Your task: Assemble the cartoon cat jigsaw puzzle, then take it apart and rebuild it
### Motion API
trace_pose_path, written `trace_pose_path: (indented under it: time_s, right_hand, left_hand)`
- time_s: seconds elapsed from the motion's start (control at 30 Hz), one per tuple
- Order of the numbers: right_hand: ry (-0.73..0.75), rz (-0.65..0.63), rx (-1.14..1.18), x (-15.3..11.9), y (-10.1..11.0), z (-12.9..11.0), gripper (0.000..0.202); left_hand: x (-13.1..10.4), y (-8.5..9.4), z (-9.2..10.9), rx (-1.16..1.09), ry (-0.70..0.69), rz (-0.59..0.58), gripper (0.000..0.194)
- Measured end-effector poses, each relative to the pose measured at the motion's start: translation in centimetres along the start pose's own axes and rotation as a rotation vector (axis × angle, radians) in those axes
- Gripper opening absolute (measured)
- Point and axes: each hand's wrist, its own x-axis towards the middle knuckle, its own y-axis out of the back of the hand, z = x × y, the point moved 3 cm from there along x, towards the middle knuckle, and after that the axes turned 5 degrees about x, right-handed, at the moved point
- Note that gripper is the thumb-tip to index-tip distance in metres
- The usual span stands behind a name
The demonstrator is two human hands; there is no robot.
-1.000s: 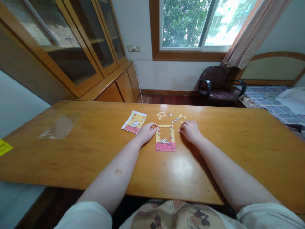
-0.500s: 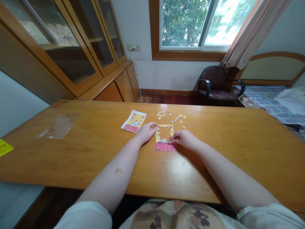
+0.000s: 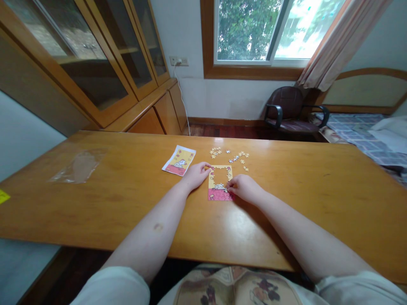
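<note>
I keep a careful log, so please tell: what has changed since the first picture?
The right hand moved left and nearer the person, from near the loose pieces to the right side of the puzzle; I cannot tell surely whether it holds anything. The left hand stays at the puzzle's upper left edge; the sheet and bag lie as before.
</note>
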Motion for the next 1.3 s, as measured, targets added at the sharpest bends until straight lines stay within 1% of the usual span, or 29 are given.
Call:
trace_pose_path:
  time_s: [0.13,0.23,0.3,0.33,0.37,0.4,0.47,0.53,0.6,0.8,0.9,1.0,1.07,1.3]
  right_hand:
    - [0.036,0.022,-0.104,-0.1,0.2,-0.4,0.011]
    - [0.009,-0.001,-0.134,-0.6,1.0,-1.1,0.014]
    - [-0.024,-0.007,-0.176,-1.3,1.7,-1.9,0.021]
    - [-0.049,-0.036,-0.235,-1.8,1.8,-2.4,0.025]
    - [-0.098,-0.091,-0.311,-2.4,1.8,-2.8,0.029]
    - [-0.132,-0.152,-0.373,-3.1,1.6,-3.4,0.031]
    - [-0.17,-0.214,-0.455,-4.3,0.9,-4.6,0.038]
    - [-0.184,-0.257,-0.48,-5.4,-0.1,-5.6,0.059]
    - [-0.211,-0.255,-0.494,-5.9,-0.8,-6.2,0.07]
    - [-0.229,-0.248,-0.511,-5.9,-1.8,-6.2,0.078]
    - [-0.232,-0.237,-0.518,-5.8,-1.9,-6.2,0.082]
    - [-0.238,-0.243,-0.522,-5.8,-2.2,-6.2,0.081]
    - [-0.236,-0.245,-0.517,-5.7,-2.3,-6.2,0.081]
    - [-0.241,-0.239,-0.494,-5.4,-2.5,-5.9,0.082]
  left_hand:
    - [0.0,0.0,0.0,0.006,-0.001,0.003,0.028]
    - [-0.1,0.1,0.0,0.006,-0.001,-0.001,0.028]
    - [-0.1,0.1,0.1,0.007,0.003,-0.004,0.028]
    - [-0.2,0.2,0.2,0.01,0.004,-0.005,0.029]
    - [-0.2,0.2,0.2,0.015,0.004,-0.007,0.029]
    - [-0.2,0.2,0.3,0.021,0.003,-0.009,0.029]
    - [-0.2,0.2,0.4,0.033,-0.001,-0.013,0.028]
    - [-0.2,0.2,0.4,0.04,-0.005,-0.014,0.028]
    - [-0.2,0.1,0.3,0.049,-0.01,-0.018,0.027]
    - [-0.4,0.1,0.4,0.112,-0.036,-0.076,0.024]
    - [-0.8,0.3,0.9,0.136,-0.067,-0.153,0.023]
    - [-1.3,0.4,1.4,0.16,-0.106,-0.252,0.025]
    - [-1.4,0.4,1.7,0.183,-0.127,-0.287,0.027]
    - [-1.3,0.2,2.1,0.215,-0.119,-0.286,0.026]
